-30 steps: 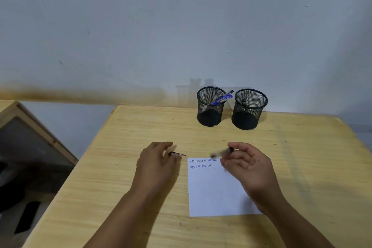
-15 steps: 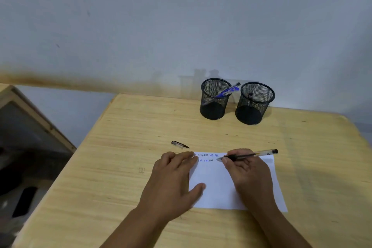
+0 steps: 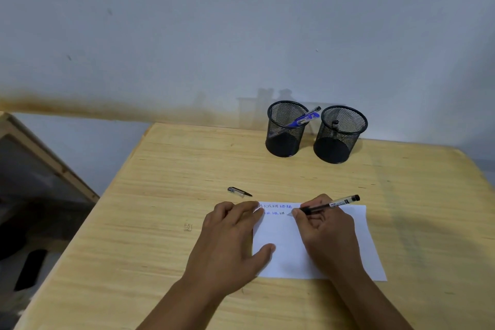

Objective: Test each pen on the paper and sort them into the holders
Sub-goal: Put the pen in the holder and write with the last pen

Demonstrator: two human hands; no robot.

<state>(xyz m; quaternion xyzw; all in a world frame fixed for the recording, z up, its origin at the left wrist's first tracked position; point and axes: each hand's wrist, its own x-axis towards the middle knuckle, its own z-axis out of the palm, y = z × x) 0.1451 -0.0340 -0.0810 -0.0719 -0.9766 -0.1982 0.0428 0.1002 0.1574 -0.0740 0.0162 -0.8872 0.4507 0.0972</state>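
Observation:
My right hand (image 3: 325,233) grips a black pen (image 3: 330,205), its tip resting on the white paper (image 3: 356,246) just after the second row of blue scribbles. My left hand (image 3: 230,244) lies flat, fingers spread, pressing down the paper's left edge. The pen's cap (image 3: 239,191) lies on the wood just beyond my left fingers. At the back stand two black mesh holders: the left holder (image 3: 286,128) has blue pens leaning out, the right holder (image 3: 339,134) shows one dark pen end inside.
The wooden table (image 3: 160,222) ends at a grey wall behind the holders. Off its left edge is a wooden-framed panel (image 3: 48,163) and dark objects on the floor. A small pencil mark (image 3: 188,227) sits left of my left hand.
My left hand dropped the cap on the table and moved flat onto the paper. My right hand brought the uncapped pen down so its tip meets the sheet.

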